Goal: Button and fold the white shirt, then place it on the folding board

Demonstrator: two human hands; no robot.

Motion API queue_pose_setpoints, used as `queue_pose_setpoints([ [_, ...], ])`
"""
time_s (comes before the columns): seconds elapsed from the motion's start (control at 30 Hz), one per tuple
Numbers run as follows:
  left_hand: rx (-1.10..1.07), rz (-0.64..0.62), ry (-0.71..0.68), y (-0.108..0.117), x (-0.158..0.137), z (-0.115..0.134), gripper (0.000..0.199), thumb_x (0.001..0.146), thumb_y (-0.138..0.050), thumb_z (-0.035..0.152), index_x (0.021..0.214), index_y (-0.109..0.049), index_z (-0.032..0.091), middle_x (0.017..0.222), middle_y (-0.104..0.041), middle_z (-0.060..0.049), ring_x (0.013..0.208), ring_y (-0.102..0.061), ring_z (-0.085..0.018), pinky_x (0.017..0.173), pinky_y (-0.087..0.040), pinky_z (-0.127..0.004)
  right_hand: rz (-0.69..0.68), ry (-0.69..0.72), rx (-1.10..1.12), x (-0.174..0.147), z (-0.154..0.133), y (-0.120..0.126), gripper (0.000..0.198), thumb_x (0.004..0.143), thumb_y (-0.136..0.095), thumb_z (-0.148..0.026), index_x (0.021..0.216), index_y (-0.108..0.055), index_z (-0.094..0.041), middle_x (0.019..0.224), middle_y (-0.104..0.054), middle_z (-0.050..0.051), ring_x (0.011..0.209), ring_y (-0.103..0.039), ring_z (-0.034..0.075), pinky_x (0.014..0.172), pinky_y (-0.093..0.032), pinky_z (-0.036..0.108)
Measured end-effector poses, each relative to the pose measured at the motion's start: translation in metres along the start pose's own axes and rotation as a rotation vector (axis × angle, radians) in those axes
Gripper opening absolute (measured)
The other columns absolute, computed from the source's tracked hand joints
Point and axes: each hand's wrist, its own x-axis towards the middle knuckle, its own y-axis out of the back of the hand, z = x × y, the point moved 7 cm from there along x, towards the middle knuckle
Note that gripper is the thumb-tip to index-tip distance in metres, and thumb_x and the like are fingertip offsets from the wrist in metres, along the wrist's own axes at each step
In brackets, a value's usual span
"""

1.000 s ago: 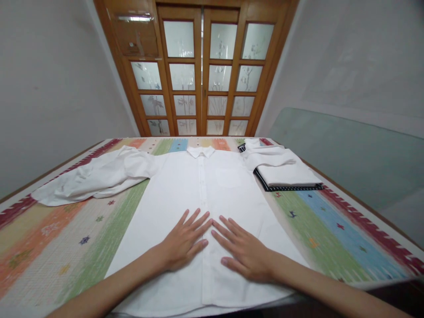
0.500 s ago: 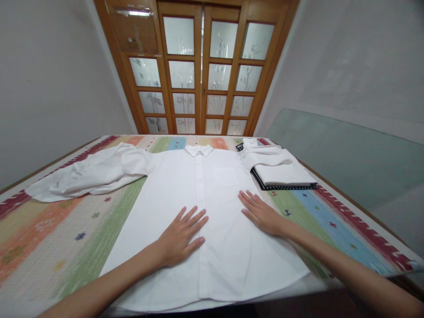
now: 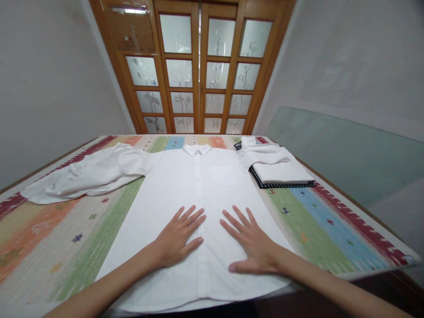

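A white button-up shirt [image 3: 212, 185] lies front side up on the table, collar at the far end and hem toward me. Its left-hand sleeve [image 3: 96, 172] stretches out to the side in loose wrinkles. The other sleeve [image 3: 265, 154] rests over a folded stack at the right. My left hand [image 3: 180, 236] is flat on the shirt just left of the button placket, fingers spread. To the right of the placket my right hand [image 3: 250, 240] also lies on the cloth, fingers and thumb apart. Neither hand grips anything.
A striped, patterned cloth [image 3: 79, 238] covers the table. Folded white and black dotted fabric [image 3: 286, 183] is stacked at the right. Beyond the table stand wooden glass-paned doors [image 3: 198, 88]. A pale green panel [image 3: 347, 150] leans along the right wall.
My right hand has shifted from the shirt's right side toward me and inward, and its fingers have spread. My left hand stays nearly in place.
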Motion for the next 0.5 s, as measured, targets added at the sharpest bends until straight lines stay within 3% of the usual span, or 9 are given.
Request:
queue_pose_setpoints([
  [0.1, -0.005, 0.019, -0.010, 0.000, 0.000, 0.000, 0.064, 0.099, -0.037, 0.051, 0.156, -0.014, 0.033, 0.160, -0.027, -0.001, 0.148, -0.022, -0.026, 0.122, -0.016, -0.051, -0.034, 0.040, 0.066, -0.038, -0.013, 0.015, 0.109, 0.071, -0.054, -0.082, 0.156, -0.020, -0.024, 0.162, -0.017, 0.013, 0.148, -0.001, 0.041, 0.113, -0.002, 0.069],
  [0.23, -0.010, 0.027, -0.025, 0.000, 0.000, 0.000, 0.066, 0.099, -0.038, 0.051, 0.156, -0.012, 0.032, 0.160, -0.028, -0.002, 0.148, -0.023, -0.026, 0.122, -0.016, -0.050, -0.232, 0.147, 0.332, -0.054, -0.023, 0.043, 0.085, 0.079, -0.055, -0.074, 0.151, -0.035, -0.033, 0.158, -0.031, 0.006, 0.148, -0.018, 0.033, 0.118, -0.016, 0.058],
  [0.33, -0.008, 0.016, -0.024, -0.001, 0.000, 0.000, 0.066, 0.099, -0.038, 0.051, 0.156, -0.012, 0.031, 0.160, -0.028, -0.002, 0.148, -0.023, -0.026, 0.121, -0.016, -0.051, -0.299, 0.011, 0.470, -0.032, -0.009, 0.054, 0.054, 0.099, -0.030, -0.058, 0.146, -0.044, -0.034, 0.156, -0.037, 0.000, 0.145, -0.030, 0.022, 0.119, -0.025, 0.046],
  [0.4, -0.006, 0.020, -0.027, -0.001, 0.000, 0.000, 0.065, 0.099, -0.038, 0.051, 0.156, -0.013, 0.032, 0.160, -0.028, -0.002, 0.148, -0.023, -0.026, 0.121, -0.016, -0.051, -0.197, -0.107, 0.416, -0.004, 0.005, 0.054, 0.055, 0.102, -0.021, -0.054, 0.149, -0.040, -0.032, 0.157, -0.033, -0.001, 0.146, -0.028, 0.018, 0.120, -0.025, 0.044],
  [0.5, -0.004, 0.033, -0.030, -0.001, -0.001, 0.000, 0.065, 0.099, -0.038, 0.050, 0.156, -0.012, 0.033, 0.160, -0.028, -0.002, 0.148, -0.023, -0.026, 0.121, -0.016, -0.051, -0.062, -0.130, 0.282, 0.047, 0.014, 0.038, 0.060, 0.102, -0.021, -0.055, 0.151, -0.037, -0.026, 0.159, -0.028, 0.002, 0.148, -0.021, 0.019, 0.121, -0.024, 0.043],
])
